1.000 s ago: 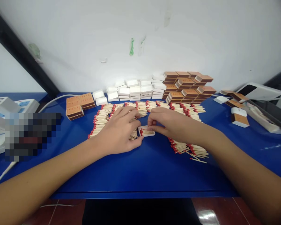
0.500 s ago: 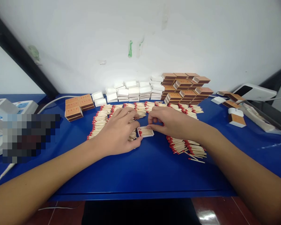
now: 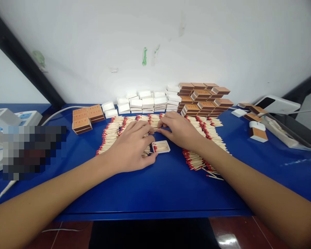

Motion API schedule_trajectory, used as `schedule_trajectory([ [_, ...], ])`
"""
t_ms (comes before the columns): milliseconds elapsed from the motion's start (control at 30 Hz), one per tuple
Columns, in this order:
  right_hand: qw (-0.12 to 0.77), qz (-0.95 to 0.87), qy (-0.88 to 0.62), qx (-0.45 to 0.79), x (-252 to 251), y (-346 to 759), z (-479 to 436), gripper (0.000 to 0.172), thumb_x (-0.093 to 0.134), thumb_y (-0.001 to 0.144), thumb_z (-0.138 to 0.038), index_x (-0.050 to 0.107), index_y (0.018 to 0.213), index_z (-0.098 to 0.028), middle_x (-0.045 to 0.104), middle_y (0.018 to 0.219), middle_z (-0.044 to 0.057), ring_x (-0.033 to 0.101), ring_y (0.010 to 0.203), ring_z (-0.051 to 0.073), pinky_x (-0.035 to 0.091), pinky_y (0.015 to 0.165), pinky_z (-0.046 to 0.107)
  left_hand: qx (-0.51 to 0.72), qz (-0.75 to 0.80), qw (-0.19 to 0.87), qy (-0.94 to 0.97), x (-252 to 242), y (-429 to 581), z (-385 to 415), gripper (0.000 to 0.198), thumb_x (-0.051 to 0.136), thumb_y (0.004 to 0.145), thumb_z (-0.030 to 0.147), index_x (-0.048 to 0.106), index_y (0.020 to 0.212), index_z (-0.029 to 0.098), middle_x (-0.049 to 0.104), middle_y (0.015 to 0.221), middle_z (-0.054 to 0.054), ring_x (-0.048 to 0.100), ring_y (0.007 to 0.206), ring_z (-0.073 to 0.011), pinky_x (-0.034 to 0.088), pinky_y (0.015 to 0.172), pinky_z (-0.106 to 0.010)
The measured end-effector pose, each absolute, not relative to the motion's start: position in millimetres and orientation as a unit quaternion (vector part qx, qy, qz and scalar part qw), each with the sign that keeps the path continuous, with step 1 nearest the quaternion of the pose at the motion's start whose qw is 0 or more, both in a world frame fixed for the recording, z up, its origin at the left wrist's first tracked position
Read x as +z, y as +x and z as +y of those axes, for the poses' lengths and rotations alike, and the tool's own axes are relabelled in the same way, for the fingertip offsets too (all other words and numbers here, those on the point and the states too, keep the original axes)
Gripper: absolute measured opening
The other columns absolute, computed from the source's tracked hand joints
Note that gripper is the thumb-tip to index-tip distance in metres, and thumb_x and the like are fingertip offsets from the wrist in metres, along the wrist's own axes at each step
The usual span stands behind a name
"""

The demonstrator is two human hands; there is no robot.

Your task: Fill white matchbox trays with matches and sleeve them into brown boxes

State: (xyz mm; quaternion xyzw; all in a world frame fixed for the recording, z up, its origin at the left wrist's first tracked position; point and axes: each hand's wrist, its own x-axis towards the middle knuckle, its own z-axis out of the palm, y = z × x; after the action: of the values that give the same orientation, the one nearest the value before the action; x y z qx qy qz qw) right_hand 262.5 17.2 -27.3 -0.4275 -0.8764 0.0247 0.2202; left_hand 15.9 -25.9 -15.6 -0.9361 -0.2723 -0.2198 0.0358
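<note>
A small white matchbox tray (image 3: 167, 148) lies on the blue table, partly filled with red-tipped matches. My left hand (image 3: 132, 147) rests at its left end, thumb and index finger closed around that end. Behind the tray, the fingertips of my right hand (image 3: 175, 128) are pinched together at the matches of the back row, close to my left fingertips. What exactly sits in that pinch is partly hidden. Loose matches (image 3: 110, 135) spread in rows on the left, and another bunch (image 3: 194, 160) lies beneath and beside my right forearm.
White trays (image 3: 147, 102) are stacked along the wall, beside a pile of brown matchbox sleeves (image 3: 203, 100). More orange matchboxes (image 3: 88, 117) stand at the left. A power strip (image 3: 28, 119) is on the far left; a white device (image 3: 277, 103) and a black case (image 3: 300, 131) lie right.
My right hand has moved from the tray's right end back and left to the matches behind it. My left hand stays at the tray.
</note>
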Motion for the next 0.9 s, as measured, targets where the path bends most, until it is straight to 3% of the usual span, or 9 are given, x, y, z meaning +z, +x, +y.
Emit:
schedule_trajectory([
  [267, 0.179, -0.881, -0.435, 0.049, -21.8, 265.7, 20.2, 0.014, 0.059, 0.107, -0.022, 0.063, 0.093, -0.021, 0.065, 0.099, 0.011, 0.057, 0.102, 0.029, 0.043, 0.086, 0.039, -0.218, -0.274, 0.043, -0.936, -16.2, 14.3, -24.4, 0.022, 0.068, 0.099, 0.035, 0.079, 0.104, 0.017, 0.074, 0.123, -0.015, 0.064, 0.127, -0.0358, 0.051, 0.112, -0.056],
  [467, 0.173, -0.875, -0.437, 0.115, 2.6, 282.5, 7.7, 0.020, 0.058, 0.107, -0.036, 0.063, 0.094, -0.022, 0.066, 0.098, 0.010, 0.059, 0.096, 0.027, 0.045, 0.082, 0.039, -0.222, -0.278, 0.045, -0.934, -15.6, 14.8, -23.3, 0.026, 0.067, 0.100, 0.038, 0.079, 0.104, 0.015, 0.075, 0.122, -0.016, 0.064, 0.125, -0.0369, 0.052, 0.108, -0.057],
  [567, 0.130, -0.877, -0.422, 0.190, 17.1, 284.4, -3.5, 0.022, 0.059, 0.107, -0.041, 0.067, 0.095, -0.024, 0.069, 0.098, 0.008, 0.060, 0.090, 0.025, 0.045, 0.076, 0.037, -0.218, -0.283, 0.043, -0.933, -15.2, 14.9, -23.4, 0.027, 0.066, 0.101, 0.039, 0.079, 0.104, 0.015, 0.075, 0.123, -0.016, 0.064, 0.125, -0.0373, 0.052, 0.107, -0.057],
  [733, 0.107, -0.889, -0.388, 0.220, 16.5, 276.6, -15.1, 0.010, 0.062, 0.101, -0.029, 0.070, 0.096, -0.024, 0.072, 0.102, 0.008, 0.064, 0.092, 0.024, 0.047, 0.078, 0.037, -0.222, -0.280, 0.045, -0.933, -14.1, 14.9, -23.7, 0.023, 0.069, 0.100, 0.039, 0.079, 0.104, 0.018, 0.074, 0.122, -0.014, 0.063, 0.126, -0.0358, 0.051, 0.108, -0.054],
  [900, 0.142, -0.894, -0.388, 0.174, 10.2, 273.0, -9.3, 0.013, 0.063, 0.102, -0.029, 0.069, 0.092, -0.023, 0.070, 0.095, 0.006, 0.062, 0.088, 0.023, 0.044, 0.078, 0.036, -0.218, -0.281, 0.044, -0.934, -14.9, 15.3, -23.5, 0.023, 0.068, 0.100, 0.038, 0.078, 0.105, 0.018, 0.074, 0.122, -0.015, 0.063, 0.127, -0.0364, 0.051, 0.109, -0.056],
])
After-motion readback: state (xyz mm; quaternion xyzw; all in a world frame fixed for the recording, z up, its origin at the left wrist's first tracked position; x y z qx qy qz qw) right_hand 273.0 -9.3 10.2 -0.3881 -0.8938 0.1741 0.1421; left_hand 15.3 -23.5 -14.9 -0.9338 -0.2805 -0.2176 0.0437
